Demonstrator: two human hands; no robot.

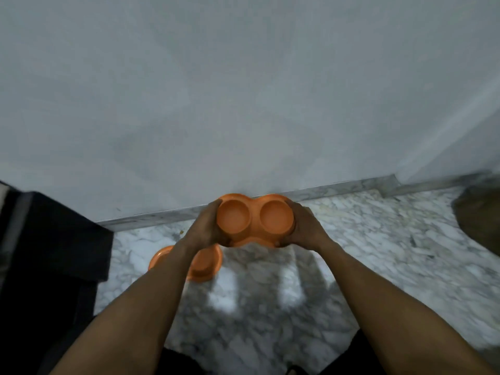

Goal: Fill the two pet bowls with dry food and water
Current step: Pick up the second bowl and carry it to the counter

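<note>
I hold an orange double pet bowl (255, 217) in the air in front of the white wall, tilted toward me so both round wells show; both look empty. My left hand (204, 228) grips its left end and my right hand (304, 226) grips its right end. A second orange double bowl (204, 262) lies on the marble floor below, partly hidden behind my left forearm.
A white wall (243, 90) with a marble skirting (338, 188) rises just beyond the bowls. A dark piece of furniture (48, 253) stands at the left. A brownish blurred object (479, 212) sits at the right edge. Grey-veined marble floor (378, 253) spreads underneath.
</note>
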